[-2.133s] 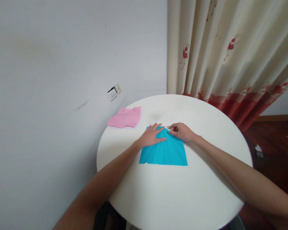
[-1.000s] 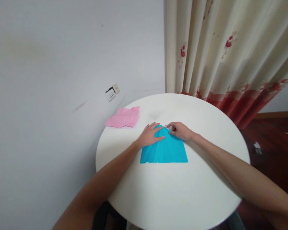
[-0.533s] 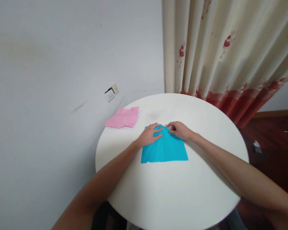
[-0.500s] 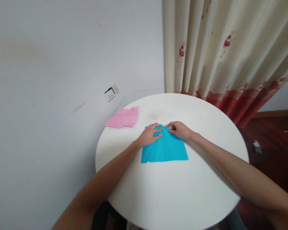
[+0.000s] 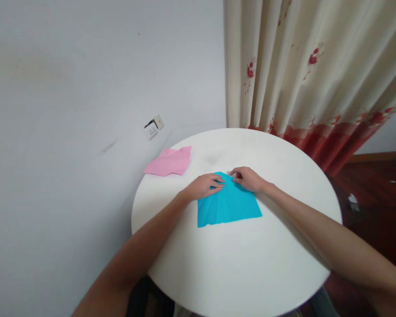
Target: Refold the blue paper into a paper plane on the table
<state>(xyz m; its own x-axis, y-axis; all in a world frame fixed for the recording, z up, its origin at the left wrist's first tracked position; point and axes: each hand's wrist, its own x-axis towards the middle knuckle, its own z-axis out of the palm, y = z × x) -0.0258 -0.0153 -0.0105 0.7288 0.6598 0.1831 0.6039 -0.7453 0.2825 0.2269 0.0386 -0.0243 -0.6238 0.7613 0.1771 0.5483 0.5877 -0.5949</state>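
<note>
Two bare forearms, no sleeves

Left hand (image 5: 203, 186) and right hand (image 5: 249, 179) carry no rings, watch or gloves; both arms are uncovered from the lower frame edge to the fingertips.

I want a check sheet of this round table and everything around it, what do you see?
Surface: round white table, faint smudge near its far side.
Job's things: blue paper lying creased on the table, its far end narrowed to a point.
Clutter: crumpled pink paper at the table's far left edge, apart from the blue sheet.
Grippers: left hand pressing on the blue paper's far left part; right hand with fingers curled at its far tip.
Cables: nothing seen.
Surroundings: grey wall with a socket hanging askew; cream curtain with red flowers and a red hem; dark wooden floor on the right.
</note>
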